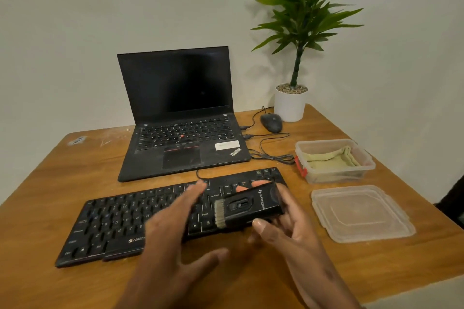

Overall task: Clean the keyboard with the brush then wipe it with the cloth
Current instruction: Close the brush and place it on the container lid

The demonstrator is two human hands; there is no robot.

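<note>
Wooden desk: right hand fingers grip brush over keyboard; left hand spread, blurred, apparently empty.

Wooden table, scuffed and pale-streaked at far left corner, set into a room corner. Plain off-white walls behind and at right. Potted plant at far edge, casting soft shadow on wall. Dim, even light.
</note>
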